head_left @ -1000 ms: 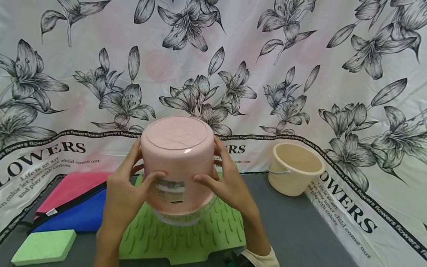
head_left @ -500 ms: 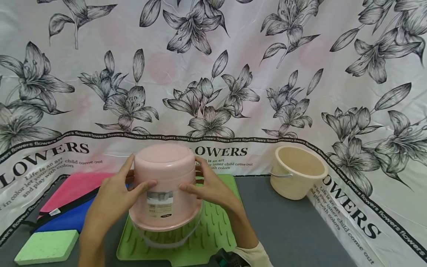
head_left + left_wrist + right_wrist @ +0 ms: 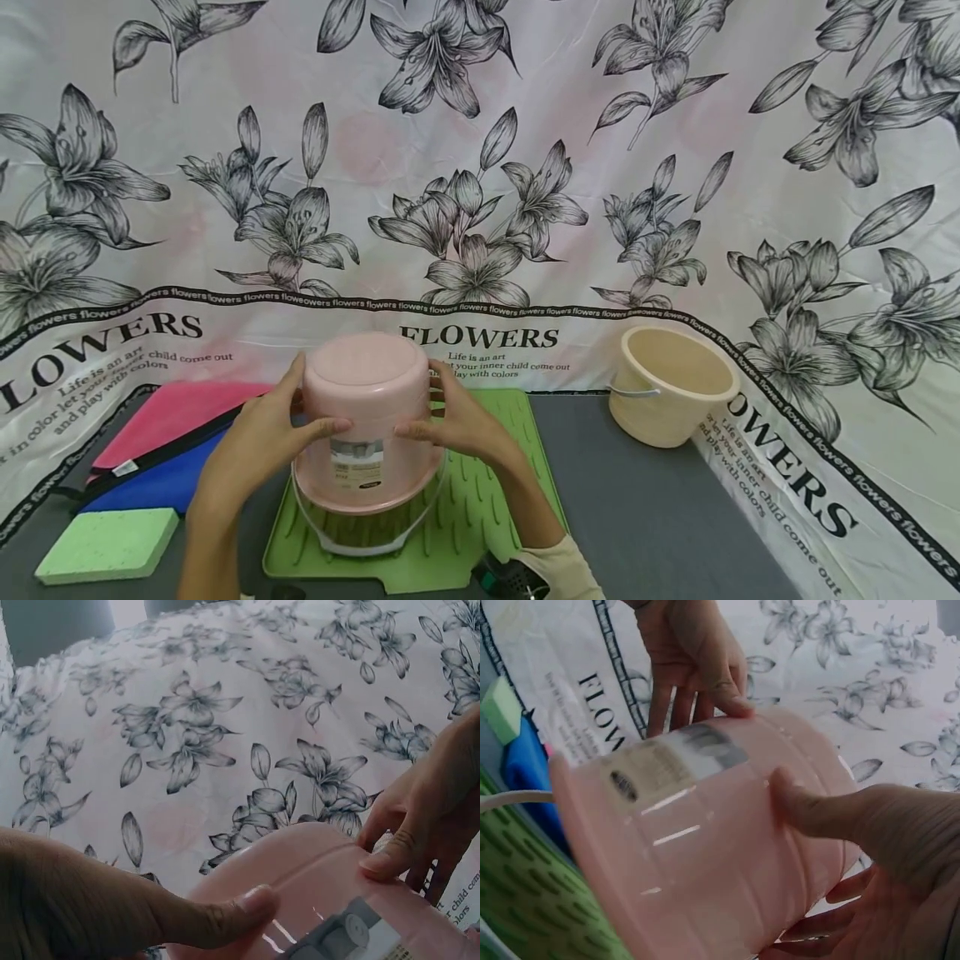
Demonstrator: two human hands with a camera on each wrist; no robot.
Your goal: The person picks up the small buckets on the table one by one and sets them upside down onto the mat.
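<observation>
A pink plastic bucket (image 3: 367, 400) is upside down over the green ridged mat (image 3: 487, 500), its base facing up and a label on its near side. Its white handle (image 3: 367, 549) hangs down in front of the rim. My left hand (image 3: 262, 433) grips the bucket's left side, thumb on the front. On the opposite side my right hand (image 3: 461, 421) holds it the same way. Both thumbs press the pink wall in the right wrist view, where the bucket (image 3: 727, 847) looks tilted. Whether the rim touches the mat cannot be told.
A cream bucket (image 3: 652, 425) stands upright at the right, by the flower-printed cloth (image 3: 465, 208). Left of the mat lie a pink and blue folded fabric item (image 3: 157, 467) and a light green sponge block (image 3: 107, 546). The table top (image 3: 600, 500) is dark grey.
Both hands have lowered the pink bucket toward the mat and brought it slightly left. Its base was tipped more toward me before. The grip stays on both sides.
</observation>
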